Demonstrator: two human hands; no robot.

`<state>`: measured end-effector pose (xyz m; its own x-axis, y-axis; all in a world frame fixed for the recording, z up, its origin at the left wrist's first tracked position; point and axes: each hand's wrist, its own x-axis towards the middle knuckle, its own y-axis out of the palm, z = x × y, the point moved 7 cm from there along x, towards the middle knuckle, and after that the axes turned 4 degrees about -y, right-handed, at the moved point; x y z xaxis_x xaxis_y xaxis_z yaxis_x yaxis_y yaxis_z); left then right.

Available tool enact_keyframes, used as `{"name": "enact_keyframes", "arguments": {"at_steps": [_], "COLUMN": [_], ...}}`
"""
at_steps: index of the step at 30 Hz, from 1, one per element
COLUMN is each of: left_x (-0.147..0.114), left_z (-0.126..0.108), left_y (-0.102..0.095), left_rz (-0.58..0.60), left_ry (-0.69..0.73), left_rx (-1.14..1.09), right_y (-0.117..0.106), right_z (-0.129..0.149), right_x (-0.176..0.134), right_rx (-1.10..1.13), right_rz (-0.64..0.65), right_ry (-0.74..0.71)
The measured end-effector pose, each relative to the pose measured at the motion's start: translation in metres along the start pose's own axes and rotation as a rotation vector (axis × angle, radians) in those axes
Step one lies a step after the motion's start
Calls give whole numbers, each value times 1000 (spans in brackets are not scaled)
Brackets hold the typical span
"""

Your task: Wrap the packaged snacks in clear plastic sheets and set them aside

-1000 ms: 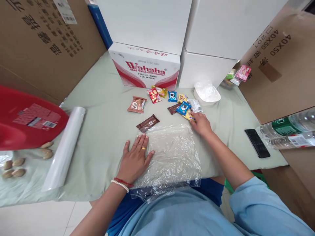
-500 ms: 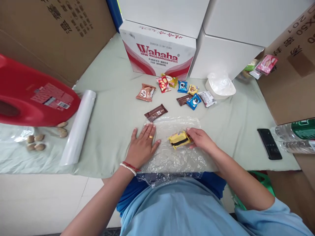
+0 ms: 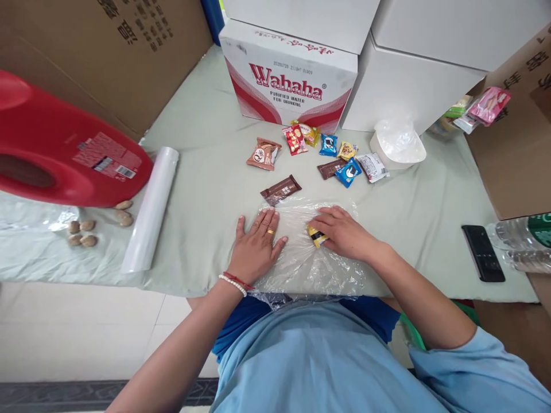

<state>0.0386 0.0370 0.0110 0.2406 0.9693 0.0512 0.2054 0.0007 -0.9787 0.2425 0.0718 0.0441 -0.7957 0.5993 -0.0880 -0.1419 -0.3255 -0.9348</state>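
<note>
A clear plastic bag (image 3: pixel 297 268) lies spread at the table's front edge, part of it hanging over. My left hand (image 3: pixel 255 245) rests flat on the bag's left side, fingers spread. On the right side, my right hand (image 3: pixel 349 234) curls over a small yellow snack packet (image 3: pixel 317 237) with a black stripe, which is at the bag's surface. The fingers hide much of that packet. Just beyond the bag is a dark brown wrapped bar (image 3: pixel 281 190). Farther back lie a brown snack packet (image 3: pixel 264 154), a red packet (image 3: pixel 295 140) and a blue packet (image 3: pixel 348 172).
A white plastic bowl (image 3: pixel 419 156) stands behind the snacks, before white boxes. To the left are a plastic roll (image 3: pixel 151 209), a red jug (image 3: pixel 81 149) and several walnuts (image 3: pixel 88 241). A black phone (image 3: pixel 482 252) and plastic bottles (image 3: pixel 512 235) lie at right.
My right hand has moved the yellow packet down onto the bag and now covers most of it. My left hand stays flat. The camera view has shifted slightly.
</note>
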Motion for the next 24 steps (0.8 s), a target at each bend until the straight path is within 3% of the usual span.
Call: {"name": "enact_keyframes", "arguments": {"at_steps": [6,8,11,14,17,21,24], "left_x": [0,0,-1,0,0,0,0], "left_z": [1,2,2,2,2,1,1], "left_y": [1,1,0,0,2,3,0], "left_rz": [-3,-3,-12,-24,-34,-25,-11], "left_ry": [-31,-29,-24,-21,-23,-28,-26], "left_rx": [-17,-19,-16,-16,-17,-15,-21], "right_y": [-28,-42,-52,-33,5,30,34], "right_z": [-48,-44,-7,30,44,50,74], "right_x": [-56,-62,-43,-7,13,-5,-27], "right_rx": [25,54,143,179,137,111,190], "right_rz": [-147,-239,-355,-330,-219,-244,-254], "right_ry": [276,349,239,104,98,146,10]}}
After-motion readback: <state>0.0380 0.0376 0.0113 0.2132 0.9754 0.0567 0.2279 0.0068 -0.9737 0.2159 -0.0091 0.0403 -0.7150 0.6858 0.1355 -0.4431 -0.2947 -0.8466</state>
